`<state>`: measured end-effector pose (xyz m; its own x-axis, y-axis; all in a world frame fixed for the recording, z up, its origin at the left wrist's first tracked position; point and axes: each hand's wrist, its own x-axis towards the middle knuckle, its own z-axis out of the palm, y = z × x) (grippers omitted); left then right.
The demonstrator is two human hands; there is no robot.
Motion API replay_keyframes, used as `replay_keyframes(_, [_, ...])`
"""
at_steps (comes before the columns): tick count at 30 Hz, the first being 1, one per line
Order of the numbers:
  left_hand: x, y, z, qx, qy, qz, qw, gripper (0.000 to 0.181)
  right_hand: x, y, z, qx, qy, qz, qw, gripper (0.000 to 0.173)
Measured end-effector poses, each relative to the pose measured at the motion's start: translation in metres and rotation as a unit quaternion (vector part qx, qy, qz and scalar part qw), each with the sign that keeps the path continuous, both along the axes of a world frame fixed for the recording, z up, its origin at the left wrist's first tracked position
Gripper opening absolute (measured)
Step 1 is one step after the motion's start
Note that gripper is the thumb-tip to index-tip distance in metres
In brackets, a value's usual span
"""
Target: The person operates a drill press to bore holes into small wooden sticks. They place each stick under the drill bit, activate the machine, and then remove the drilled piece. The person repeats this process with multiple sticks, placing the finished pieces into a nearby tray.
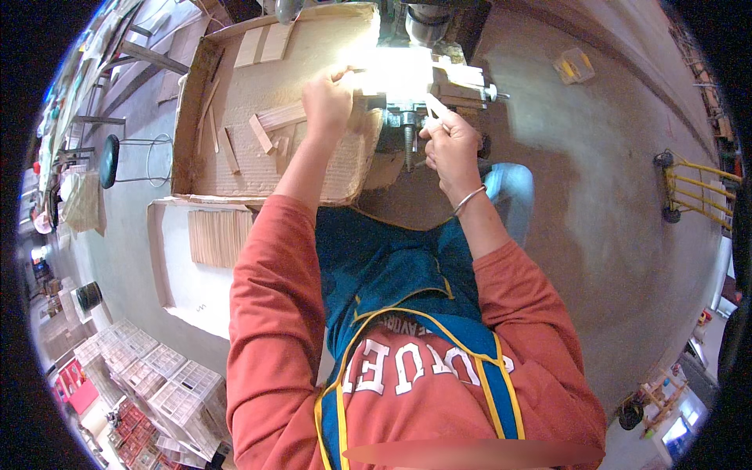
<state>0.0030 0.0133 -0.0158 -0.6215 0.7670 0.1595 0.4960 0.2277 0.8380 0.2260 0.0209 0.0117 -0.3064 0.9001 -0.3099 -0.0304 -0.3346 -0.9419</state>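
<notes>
At the edge of a machine's work table (402, 73), washed out by a bright lamp, my left hand (328, 106) has its thumb and fingertips close together. Glare hides whether anything is between them. My right hand (453, 147) grips a thin pale strip (435, 106) that points up to the table's near edge. Below the table a threaded screw (409, 147) hangs down, and a spindle head (427, 26) stands above it. Left of the machine is a shallow cardboard box (282, 176) with several thin wooden strips (261, 134) lying loose in it.
A second, white-lined box (176, 288) with a row of stacked wooden slats (218, 238) sits by my left arm. A round stool (110, 161) is farther left, above stacked plastic crates (170, 382). On the right are a yellow-framed trolley (699, 188) and a clear container (574, 66).
</notes>
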Motion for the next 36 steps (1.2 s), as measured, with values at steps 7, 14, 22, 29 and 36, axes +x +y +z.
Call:
replay_keyframes(7, [-0.009, 0.012, 0.005, -0.009, 0.062, 0.067, 0.996, 0.025, 0.001, 0.000, 0.000, 0.012, -0.014, 0.002, 1.000, 0.014])
replay_keyframes(14, [-0.007, 0.012, 0.007, 0.011, 0.084, 0.089, 0.992, 0.020, 0.001, -0.001, -0.001, 0.002, -0.014, 0.007, 1.000, 0.033])
replay_keyframes(22, [0.025, 0.031, 0.021, 0.046, 0.519, -0.183, 0.834, 0.009, 0.000, 0.001, 0.003, -0.001, -0.007, 0.019, 1.000, 0.041])
replay_keyframes(29, [0.034, 0.029, 0.016, 0.019, 0.448, -0.207, 0.869, 0.016, 0.004, -0.013, 0.017, -0.073, 0.028, 0.022, 0.997, 0.042])
replay_keyframes(36, [0.036, 0.024, 0.022, 0.030, 0.440, -0.189, 0.877, 0.021, 0.001, -0.013, 0.013, -0.101, 0.069, 0.006, 0.992, 0.045])
